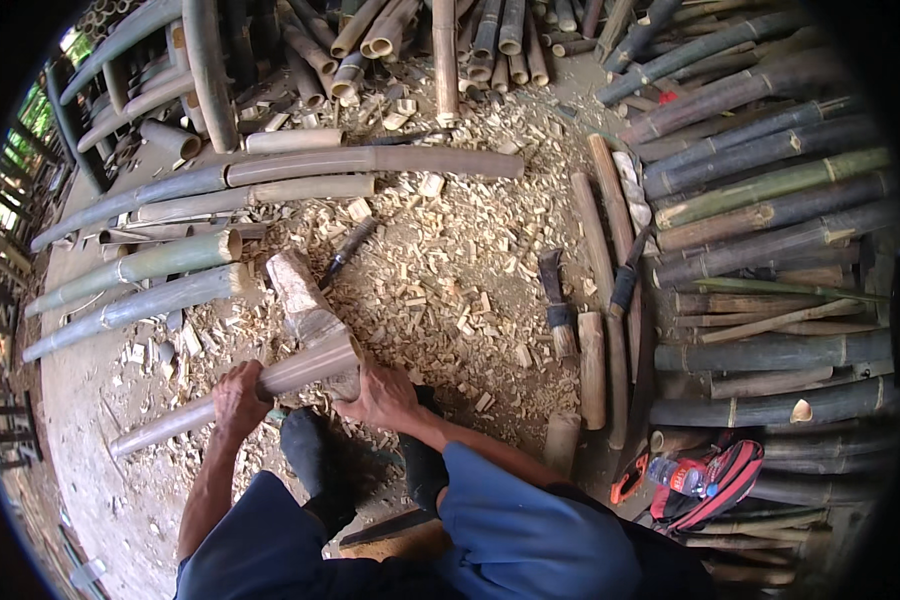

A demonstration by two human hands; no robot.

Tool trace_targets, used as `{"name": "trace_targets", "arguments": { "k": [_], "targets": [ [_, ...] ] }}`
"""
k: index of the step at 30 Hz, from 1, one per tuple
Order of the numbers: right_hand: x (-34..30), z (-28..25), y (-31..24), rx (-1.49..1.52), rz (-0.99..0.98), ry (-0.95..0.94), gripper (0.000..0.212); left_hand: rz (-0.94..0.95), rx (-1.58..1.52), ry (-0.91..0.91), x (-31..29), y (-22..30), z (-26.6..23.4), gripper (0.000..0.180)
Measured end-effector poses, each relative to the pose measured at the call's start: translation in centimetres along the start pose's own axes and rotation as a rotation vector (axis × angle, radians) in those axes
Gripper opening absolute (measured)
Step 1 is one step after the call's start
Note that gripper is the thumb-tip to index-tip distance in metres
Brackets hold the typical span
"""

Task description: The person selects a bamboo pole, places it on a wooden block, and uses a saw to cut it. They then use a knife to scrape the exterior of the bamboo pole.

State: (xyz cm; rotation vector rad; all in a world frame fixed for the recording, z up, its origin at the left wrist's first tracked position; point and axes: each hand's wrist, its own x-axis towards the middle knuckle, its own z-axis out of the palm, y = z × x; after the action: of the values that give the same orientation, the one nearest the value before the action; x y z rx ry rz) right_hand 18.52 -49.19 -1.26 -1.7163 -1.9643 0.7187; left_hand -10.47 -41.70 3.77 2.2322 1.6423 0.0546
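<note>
A brown-grey bamboo pole (305, 366) slants from the lower left up to its hollow cut end in the middle. My left hand (238, 398) is wrapped round its middle. Under the hollow end lies a rough pale wooden block (300, 295), pointing away from me. My right hand (382, 400) is closed at the block's near end, right beside the bamboo's rim; its fingers are partly hidden. Beyond the block, a dark-handled knife (350, 250) rests on the wood chips.
Chips (440, 270) cover the ground around my dark shoes (315, 460). Bamboo poles (160, 255) lie at left; a big stack (770, 225) fills the right. A billhook (558, 305), another knife (628, 280), a bottle (678, 475) and a red-black backpack (735, 485) are on my right.
</note>
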Motion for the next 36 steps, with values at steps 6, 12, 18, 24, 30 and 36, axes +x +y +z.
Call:
{"name": "trace_targets", "arguments": {
  "k": [6, 12, 18, 24, 30, 36],
  "targets": [
    [-1.9, -3.4, 0.6, -0.002, 0.069, -0.104, 0.105, -0.019, 0.002, 0.033, 1.3, 0.0, -1.9, 0.032],
    [5.5, -11.7, 4.2, -0.01, 0.364, -0.273, 0.039, -0.045, 0.108, 0.028, -0.2, -1.5, 1.3, 0.031],
    [19.4, -8.2, 8.4, -0.484, -0.289, 0.054, 0.042, 0.001, 0.111, -0.01, 1.3, -0.8, 0.8, 0.032],
    [21.3, -7.1, 10.7, -0.665, -0.36, 0.047, 0.025, 0.004, 0.049, 0.007, 1.1, -1.1, 0.5, 0.039],
    [13.0, -18.4, 12.4, -0.474, 0.455, -0.077, 0.016, -0.051, 0.005, 0.019, -0.3, -2.1, -1.0, 0.033],
    [-4.5, -17.2, 14.6, -0.32, 0.779, 0.128, 0.029, 0.002, -0.048, 0.204, 0.7, -0.1, -3.7, 0.028]
  ]
}}
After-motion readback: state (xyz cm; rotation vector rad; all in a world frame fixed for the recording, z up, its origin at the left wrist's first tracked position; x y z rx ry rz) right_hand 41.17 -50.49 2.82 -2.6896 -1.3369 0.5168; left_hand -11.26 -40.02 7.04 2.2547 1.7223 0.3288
